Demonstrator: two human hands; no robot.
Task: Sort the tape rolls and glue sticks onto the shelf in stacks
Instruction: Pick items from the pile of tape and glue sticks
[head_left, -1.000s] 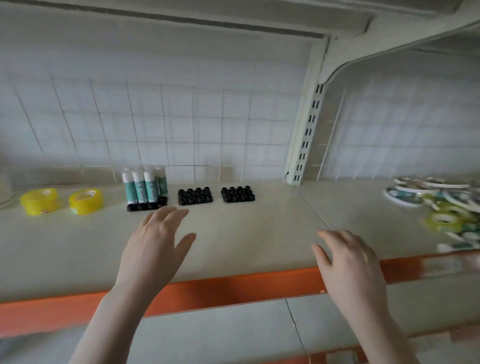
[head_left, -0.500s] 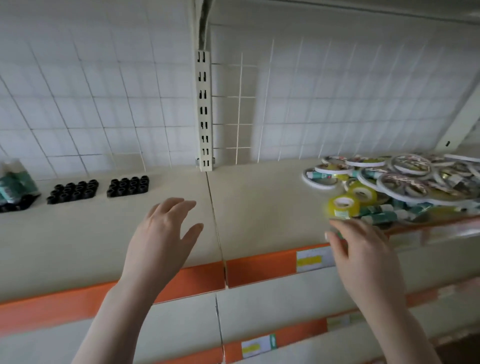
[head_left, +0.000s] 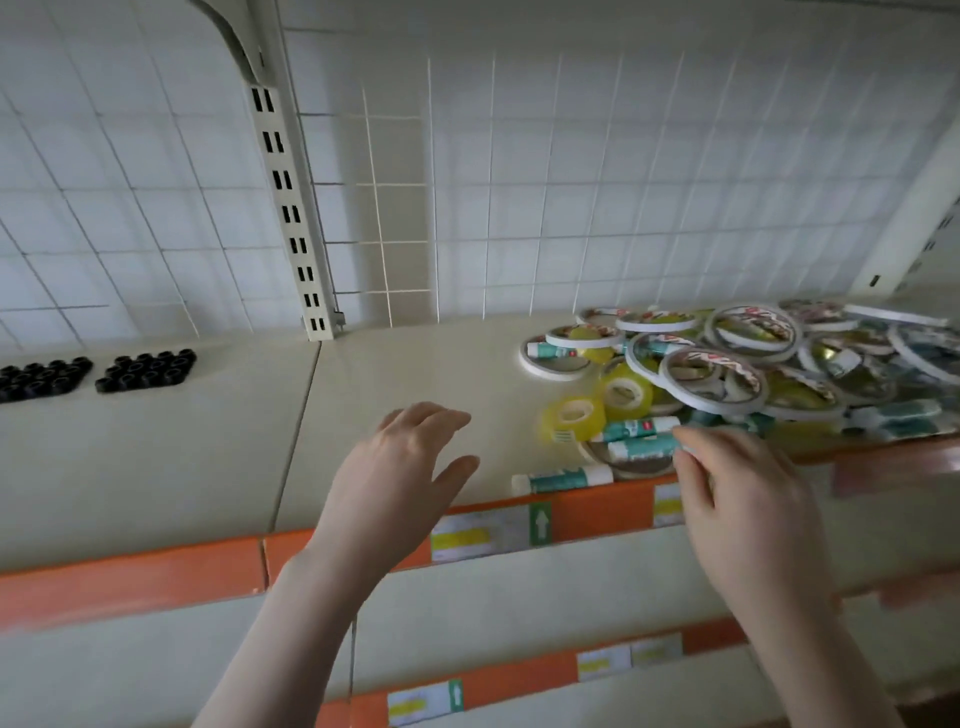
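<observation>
A loose pile of white-rimmed tape rolls (head_left: 722, 374), yellow tape rolls (head_left: 574, 418) and teal-and-white glue sticks (head_left: 641, 447) lies on the right part of the cream shelf (head_left: 405, 374). One glue stick (head_left: 563, 479) lies apart by the front edge. My right hand (head_left: 748, 499) hovers at the pile's near edge, its fingertips at the end of a glue stick; I cannot tell whether they touch it. My left hand (head_left: 400, 478) hangs open over bare shelf left of the pile, holding nothing.
Two black holder trays (head_left: 148, 370) (head_left: 44, 375) sit at the shelf's back left. A slotted upright post (head_left: 291, 208) and wire grid back the shelf. Orange front lips with price labels (head_left: 478, 535) edge this shelf and the one below.
My view has swung right, away from the standing glue sticks and two yellow rolls, bringing the pile near. Both hands moved right; the right hand has reached the pile's edge.
</observation>
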